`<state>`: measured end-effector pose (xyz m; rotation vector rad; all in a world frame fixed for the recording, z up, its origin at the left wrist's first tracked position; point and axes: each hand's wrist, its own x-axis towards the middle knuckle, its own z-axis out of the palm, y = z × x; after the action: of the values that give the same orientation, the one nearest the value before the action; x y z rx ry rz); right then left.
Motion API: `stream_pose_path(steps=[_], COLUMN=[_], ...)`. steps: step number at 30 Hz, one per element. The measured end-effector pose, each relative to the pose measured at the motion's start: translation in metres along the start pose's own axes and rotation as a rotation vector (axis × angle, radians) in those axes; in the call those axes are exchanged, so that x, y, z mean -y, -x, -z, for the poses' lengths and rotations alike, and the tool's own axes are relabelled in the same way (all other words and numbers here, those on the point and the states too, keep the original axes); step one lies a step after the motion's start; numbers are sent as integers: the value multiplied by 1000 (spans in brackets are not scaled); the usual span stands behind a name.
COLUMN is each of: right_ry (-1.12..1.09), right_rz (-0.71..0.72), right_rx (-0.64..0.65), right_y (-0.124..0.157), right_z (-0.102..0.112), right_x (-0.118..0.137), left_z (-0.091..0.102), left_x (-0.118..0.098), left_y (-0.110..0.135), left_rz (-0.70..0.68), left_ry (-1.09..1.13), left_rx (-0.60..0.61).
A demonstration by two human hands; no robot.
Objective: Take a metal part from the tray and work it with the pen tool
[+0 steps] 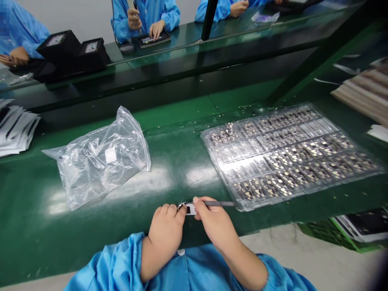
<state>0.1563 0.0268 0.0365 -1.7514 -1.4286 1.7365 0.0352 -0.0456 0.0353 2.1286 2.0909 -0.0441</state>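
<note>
Tweezers (218, 203) pinched in right hand (214, 226) meet small white component (190, 209), light and seemingly fragile, clasped at one end by left hand (165, 237); best held by its edges.

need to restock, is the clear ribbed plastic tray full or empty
Mostly full: the clear ribbed plastic tray holds small parts along its rows.

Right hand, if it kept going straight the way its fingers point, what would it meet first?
The small white part at the fingertips of the left hand. It sits directly ahead of the right hand and its grey-handled tool, apparently touching them, though depth is hard to judge.
</note>
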Motion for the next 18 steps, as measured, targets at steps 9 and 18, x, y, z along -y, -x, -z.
stream_pose_path(steps=[9, 18], right_ry=[168, 206], right_rz=[102, 136], right_rx=[52, 45], right_y=[-3, -3], right_z=[3, 2], right_x=[7, 6], left_z=[2, 12], left_x=[5, 11], left_y=[-2, -6], left_rz=[25, -46], left_ry=[24, -53], left_rx=[62, 159])
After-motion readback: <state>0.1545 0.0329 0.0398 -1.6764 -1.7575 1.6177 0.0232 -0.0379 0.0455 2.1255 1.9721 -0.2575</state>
